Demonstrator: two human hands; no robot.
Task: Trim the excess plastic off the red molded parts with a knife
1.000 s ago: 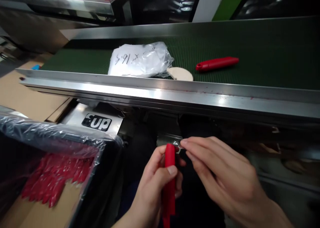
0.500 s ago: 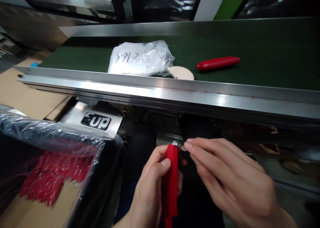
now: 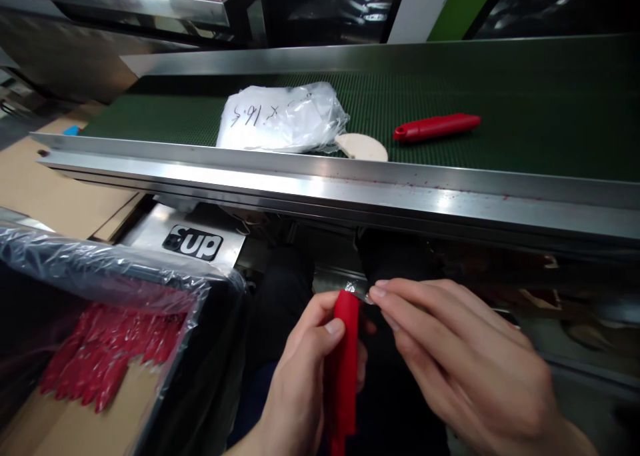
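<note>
A long green conveyor belt (image 3: 525, 103) with a steel rail runs across the view, carrying a crumpled clear plastic bag (image 3: 283, 117) and a loose red plastic handle (image 3: 436, 127), well apart from both hands. Below the rail, the left hand (image 3: 305, 383) is wrapped around an upright red plastic handle (image 3: 345, 363), its long axis pointing up and away. The right hand (image 3: 465, 363) pinches what seems to be a small shiny foil piece (image 3: 359, 289) touching the handle's top end, just beside the left thumb.
</note>
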